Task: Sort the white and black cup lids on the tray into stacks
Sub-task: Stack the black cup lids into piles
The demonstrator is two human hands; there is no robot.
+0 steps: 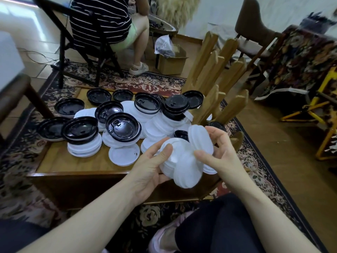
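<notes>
A wooden tray on the floor holds several black lids and white lids, loose and mixed in small piles. My left hand grips a stack of white lids above the tray's near right corner. My right hand pinches a single white lid, tilted on edge, right beside the top of that stack. A short stack of black lids stands at the back of the tray.
A wooden rack with upright slats rises at the tray's right side. A person sits on a black folding chair behind the tray. A cardboard box stands beyond. My knees are in the foreground on the patterned rug.
</notes>
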